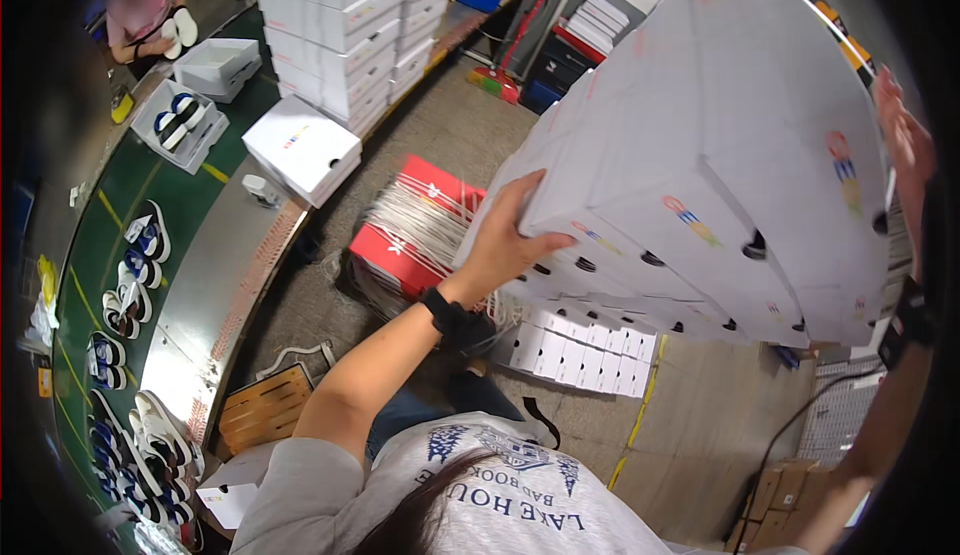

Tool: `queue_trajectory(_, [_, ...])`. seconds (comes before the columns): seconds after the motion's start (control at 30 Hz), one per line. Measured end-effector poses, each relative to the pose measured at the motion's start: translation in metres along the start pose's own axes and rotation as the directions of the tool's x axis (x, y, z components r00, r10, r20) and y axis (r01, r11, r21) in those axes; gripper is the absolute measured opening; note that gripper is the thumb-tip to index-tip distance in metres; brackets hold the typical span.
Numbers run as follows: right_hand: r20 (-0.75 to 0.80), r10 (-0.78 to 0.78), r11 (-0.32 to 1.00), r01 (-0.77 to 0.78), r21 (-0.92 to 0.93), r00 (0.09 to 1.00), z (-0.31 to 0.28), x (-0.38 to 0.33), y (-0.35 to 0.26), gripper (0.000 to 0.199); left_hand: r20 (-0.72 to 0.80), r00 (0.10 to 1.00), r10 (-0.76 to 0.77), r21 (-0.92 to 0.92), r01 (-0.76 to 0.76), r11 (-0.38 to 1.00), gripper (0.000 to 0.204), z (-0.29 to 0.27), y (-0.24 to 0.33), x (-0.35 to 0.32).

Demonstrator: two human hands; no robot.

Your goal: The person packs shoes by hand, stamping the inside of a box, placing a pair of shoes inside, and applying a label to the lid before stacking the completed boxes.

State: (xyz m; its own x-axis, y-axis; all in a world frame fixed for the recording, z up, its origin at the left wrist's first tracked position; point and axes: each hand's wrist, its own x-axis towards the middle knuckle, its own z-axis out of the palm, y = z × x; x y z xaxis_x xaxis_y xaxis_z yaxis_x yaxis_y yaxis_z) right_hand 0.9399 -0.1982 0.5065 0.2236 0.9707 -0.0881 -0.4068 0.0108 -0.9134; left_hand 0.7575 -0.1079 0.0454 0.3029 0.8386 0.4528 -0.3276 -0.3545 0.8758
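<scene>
Several white shoeboxes (700, 195) are pressed together in a row and fill the right of the head view, tilted in front of me. My left hand (505, 240) grips the left end of the row, its thumb along the front and its fingers over the top edge. At the opposite end, my right hand (905, 140) presses against the outer box with fingers stretched upward. The row is squeezed between both hands. Its underside is hidden.
White shoeboxes (590, 350) sit low on the floor beneath. Left of them lies a red box (420, 180) with pale cord around it. Shoes (145, 240) rest on the curved green conveyor (110, 175) beside a tall box stack (340, 25). A person (145, 15) holds white shoes at the far left.
</scene>
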Motion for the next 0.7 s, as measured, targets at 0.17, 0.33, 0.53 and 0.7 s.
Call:
queue_trajectory(0.17, [0.232,-0.083,0.915,0.166,-0.368,0.969,0.039,0.068,0.042,0.047,0.044,0.982,-0.181,-0.073,0.184,0.980,0.083,-0.105,-0.001,0.016])
queue_trajectory(0.33, [0.548,0.209,0.965,-0.262,0.020,0.810,0.068,0.135,0.129,0.039,0.014,0.985,-0.173,-0.087,0.174,0.981,0.079,-0.195,-0.031,0.016])
queue_trajectory(0.53, [0.209,-0.052,0.982,0.088,-0.170,0.977,0.113,0.173,0.186,0.045,0.009,0.981,-0.196,0.077,0.195,0.978,0.078,-0.228,-0.038,0.025])
queue_trajectory(0.7, [0.161,0.127,0.983,-0.102,-0.155,0.979,0.129,0.147,0.179,0.054,-0.072,0.987,-0.140,0.066,0.145,0.987,0.099,-0.214,0.046,0.040])
